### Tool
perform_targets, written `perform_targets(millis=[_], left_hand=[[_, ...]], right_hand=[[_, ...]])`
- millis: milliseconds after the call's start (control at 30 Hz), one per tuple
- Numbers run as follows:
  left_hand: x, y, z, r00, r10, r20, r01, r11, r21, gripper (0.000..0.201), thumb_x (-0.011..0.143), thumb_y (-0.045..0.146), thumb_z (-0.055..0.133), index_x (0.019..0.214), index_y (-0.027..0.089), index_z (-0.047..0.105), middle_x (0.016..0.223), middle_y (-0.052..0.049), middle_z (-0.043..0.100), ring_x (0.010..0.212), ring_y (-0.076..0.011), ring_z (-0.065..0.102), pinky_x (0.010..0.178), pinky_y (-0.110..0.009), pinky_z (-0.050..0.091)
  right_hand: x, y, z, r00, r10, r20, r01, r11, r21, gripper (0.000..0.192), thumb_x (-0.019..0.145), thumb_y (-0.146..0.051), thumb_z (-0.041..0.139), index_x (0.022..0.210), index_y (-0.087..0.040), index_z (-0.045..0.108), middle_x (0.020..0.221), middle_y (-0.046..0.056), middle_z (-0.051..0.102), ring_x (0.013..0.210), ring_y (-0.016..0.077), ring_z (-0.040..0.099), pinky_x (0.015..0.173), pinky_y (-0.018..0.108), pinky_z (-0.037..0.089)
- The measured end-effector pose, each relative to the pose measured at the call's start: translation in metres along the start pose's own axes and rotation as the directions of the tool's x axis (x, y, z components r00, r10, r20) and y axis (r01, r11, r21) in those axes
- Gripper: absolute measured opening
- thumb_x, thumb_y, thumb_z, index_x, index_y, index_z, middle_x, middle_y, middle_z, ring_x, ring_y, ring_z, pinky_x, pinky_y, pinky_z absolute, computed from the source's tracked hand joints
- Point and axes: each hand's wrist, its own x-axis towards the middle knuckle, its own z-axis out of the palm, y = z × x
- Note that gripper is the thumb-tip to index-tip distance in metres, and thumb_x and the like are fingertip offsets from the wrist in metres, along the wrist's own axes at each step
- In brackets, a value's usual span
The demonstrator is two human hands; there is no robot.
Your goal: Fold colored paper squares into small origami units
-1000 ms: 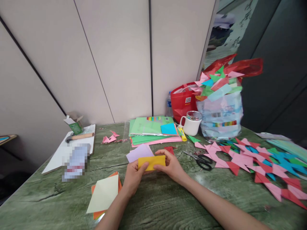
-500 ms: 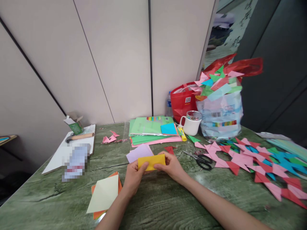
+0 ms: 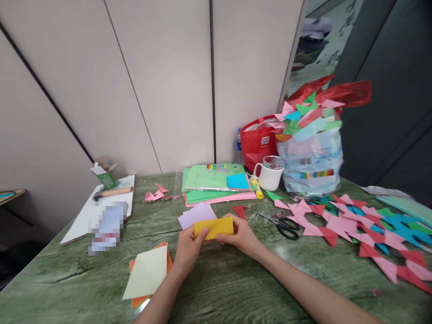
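Note:
A yellow sheet of paper [image 3: 213, 228], folded into a narrow rectangle, is held between my two hands above the table. My left hand [image 3: 189, 245] pinches its left end, thumb on the near face. At the right end my right hand [image 3: 242, 234] grips it, fingers behind and thumb low at the bottom edge. Just beyond the yellow paper lie lilac paper sheets [image 3: 195, 214], partly covered by it. Left of my left forearm rests a stack of square papers, a cream sheet [image 3: 148, 272] on top of orange ones.
Black-handled scissors [image 3: 281, 225] lie right of my hands, beside folded pink and red paper pieces [image 3: 340, 222]. Farther back stand a white mug [image 3: 270, 175], a red bag [image 3: 258, 144] and a plastic bag [image 3: 312, 157] of folded papers. A hammer [image 3: 114, 192] lies on a white board at left.
My right thumb has shifted down and left the front face of the yellow paper for its lower edge. The left hand keeps the same grip.

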Motion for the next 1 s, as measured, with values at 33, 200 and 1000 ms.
perform_targets(millis=[33,200,1000], left_hand=[[-0.0006,0.0009,0.0007,1.0,-0.007,0.006,0.007,1.0,-0.013,0.028,0.062,0.038,0.068,0.073,0.012,0.068,0.068,-0.002,0.067,0.062,-0.0159,0.06,0.062,-0.027,0.05],[-0.0026,0.0022,0.0024,0.999,-0.039,0.026,0.041,0.996,-0.074,0.029,0.062,0.038,0.069,0.076,0.013,0.068,0.071,-0.003,0.068,0.065,-0.0175,0.062,0.065,-0.03,0.052],[0.0074,-0.0001,-0.0073,0.999,-0.051,-0.001,0.05,0.984,-0.171,0.027,0.061,0.034,0.071,0.075,0.012,0.068,0.069,-0.003,0.069,0.063,-0.0175,0.063,0.06,-0.028,0.051]], right_hand=[[0.0,0.0002,-0.0001,1.0,0.0,0.002,0.0,1.0,-0.01,0.039,0.054,-0.036,0.075,0.078,-0.019,0.049,0.066,-0.004,0.057,0.053,0.0113,0.053,0.049,0.023,0.044],[0.0001,-0.0012,-0.0005,1.0,0.009,0.021,-0.009,1.0,-0.002,0.036,0.055,-0.033,0.074,0.077,-0.019,0.049,0.064,-0.005,0.056,0.049,0.0094,0.051,0.047,0.022,0.043],[0.0059,-0.0018,-0.0083,0.988,0.048,0.147,-0.091,0.949,0.303,0.05,0.052,-0.02,0.078,0.092,-0.018,0.048,0.082,0.003,0.068,0.073,0.0174,0.066,0.07,0.035,0.053]])
